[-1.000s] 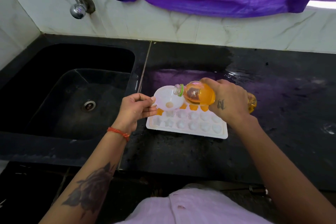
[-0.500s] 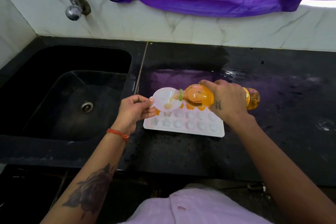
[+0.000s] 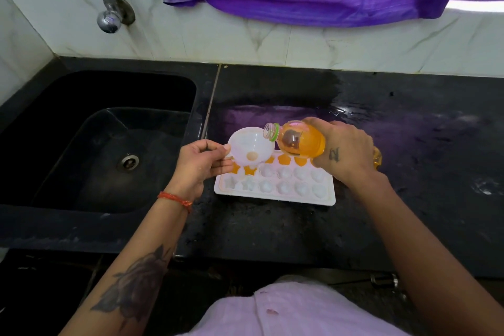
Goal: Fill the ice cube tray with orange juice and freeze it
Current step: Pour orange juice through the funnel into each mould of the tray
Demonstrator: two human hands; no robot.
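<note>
1. While the white ice cube tray (image 3: 275,185) lies flat on the black table (image 3: 409,199) just right of the sink (image 3: 109,144), the head view shows its far row holding orange juice.
2. Left hand (image 3: 200,163) pinches a white funnel (image 3: 251,148) over the tray's far-left cells.
3. Right hand (image 3: 343,151) grasps the tilted juice bottle (image 3: 300,142), mouth above the funnel.
</note>
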